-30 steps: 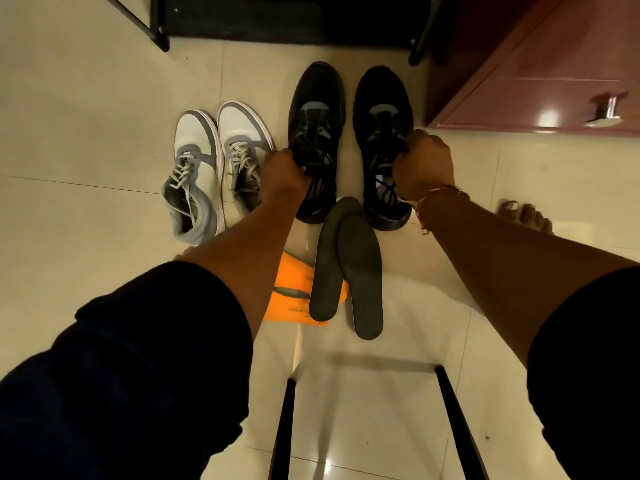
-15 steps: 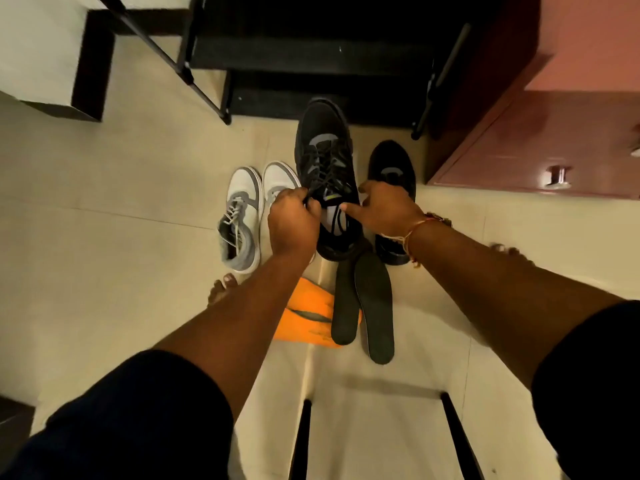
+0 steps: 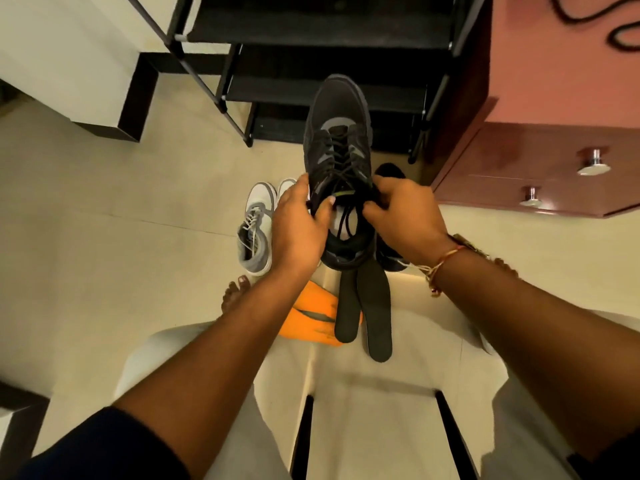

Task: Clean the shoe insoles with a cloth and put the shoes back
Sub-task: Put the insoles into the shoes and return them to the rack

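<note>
Black shoe [image 3: 337,147] is up off the floor [image 3: 121,271], toe toward the shoe rack [image 3: 311,88]. My left hand [image 3: 298,230] grips its collar and my right hand [image 3: 405,220] grips the opposite edge by the laces. Below the shoe, two dark insoles [image 3: 375,306] overlap an orange cloth [image 3: 311,306]. The second black shoe [image 3: 389,172] is mostly hidden behind my right hand. Grey-white pair [image 3: 256,233] sits left of the shoe, partly covered. There's open floor further left, and the cabinet [image 3: 536,168] is close on the right.

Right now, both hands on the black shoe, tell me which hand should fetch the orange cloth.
Left, probably. The orange cloth lies just below the left hand, beside its forearm; the right hand would have to cross over the two insoles. It can hold the black shoe.
</note>
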`<state>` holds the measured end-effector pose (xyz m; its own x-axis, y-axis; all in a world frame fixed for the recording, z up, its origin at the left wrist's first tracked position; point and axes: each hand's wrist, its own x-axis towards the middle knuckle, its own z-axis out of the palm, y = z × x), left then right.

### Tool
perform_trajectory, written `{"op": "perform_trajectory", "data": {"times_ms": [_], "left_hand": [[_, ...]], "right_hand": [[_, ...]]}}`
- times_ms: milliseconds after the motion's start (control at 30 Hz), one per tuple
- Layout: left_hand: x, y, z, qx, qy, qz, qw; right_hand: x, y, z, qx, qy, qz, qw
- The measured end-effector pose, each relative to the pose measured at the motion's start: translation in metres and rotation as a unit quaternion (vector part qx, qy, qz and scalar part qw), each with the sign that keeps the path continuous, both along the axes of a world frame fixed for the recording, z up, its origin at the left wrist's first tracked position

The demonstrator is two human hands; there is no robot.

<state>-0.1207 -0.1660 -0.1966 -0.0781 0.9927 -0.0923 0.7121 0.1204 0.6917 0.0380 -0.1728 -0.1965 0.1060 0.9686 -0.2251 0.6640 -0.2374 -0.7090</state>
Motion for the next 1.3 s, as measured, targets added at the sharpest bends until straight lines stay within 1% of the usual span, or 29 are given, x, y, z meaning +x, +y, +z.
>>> {"op": "perform_trajectory", "data": {"times_ms": [67,100,200,267,333,400,467,567,600,667,733,800,900,1000,1100,1200,1233,1300], "left_hand": [[-0.005,0.005,0.001,-0.017,0.0,0.014,1.0],[-0.008,0.009,0.001,-0.024,-0.02,0.024,0.999],[-0.016,0.022,-0.001,-0.022,-0.134,0.065,0.989],[-0.018,0.028,-0.002,-0.017,-0.182,0.077,0.98],[-0.016,0.028,-0.004,-0.012,-0.161,0.081,0.984],[-0.014,0.026,-0.008,-0.006,-0.108,0.079,0.991],[-0.012,0.025,-0.01,-0.002,-0.079,0.076,0.994],[-0.009,0.024,-0.011,0.015,-0.057,0.074,0.996],[-0.007,0.024,-0.011,0.019,-0.054,0.074,0.996],[-0.003,0.023,-0.011,0.027,-0.032,0.074,0.996],[0.0,0.022,-0.014,0.039,-0.008,0.066,0.997],[0.003,0.022,-0.017,0.043,-0.004,0.059,0.997],[0.005,0.022,-0.019,0.046,-0.004,0.06,0.997],[0.007,0.018,-0.015,0.064,0.006,0.038,0.997],[0.008,0.017,-0.015,0.074,0.024,0.007,0.997],[0.008,0.017,-0.017,0.061,0.025,0.019,0.998],[0.008,0.018,-0.017,0.057,0.023,0.024,0.998],[0.008,0.018,-0.018,0.056,0.018,0.033,0.998]], "right_hand": [[0.0,0.005,0.002,-0.001,0.021,0.004,1.0],[0.002,0.008,0.002,-0.002,0.041,0.003,0.999],[0.009,0.021,0.003,0.002,0.124,-0.007,0.992],[0.012,0.028,0.003,-0.004,0.154,-0.006,0.988],[0.012,0.031,0.001,-0.007,0.157,0.003,0.987],[0.011,0.032,-0.003,-0.002,0.131,0.022,0.991],[0.009,0.031,-0.006,0.003,0.107,0.037,0.994],[0.006,0.028,-0.006,0.018,0.092,0.019,0.995],[0.004,0.027,-0.005,0.033,0.086,0.001,0.996],[0.0,0.025,-0.002,0.095,0.053,-0.031,0.994],[-0.005,0.023,0.001,0.155,0.007,-0.032,0.987],[-0.007,0.022,0.002,0.18,-0.014,-0.022,0.983],[-0.007,0.023,0.002,0.202,-0.006,-0.013,0.979],[-0.006,0.025,0.004,0.229,0.013,-0.014,0.973],[-0.007,0.025,0.007,0.219,0.051,-0.013,0.974],[-0.004,0.026,0.004,0.194,0.073,0.004,0.978],[-0.003,0.027,0.003,0.19,0.074,0.015,0.979],[0.001,0.03,0.0,0.202,0.048,0.049,0.977]]}}
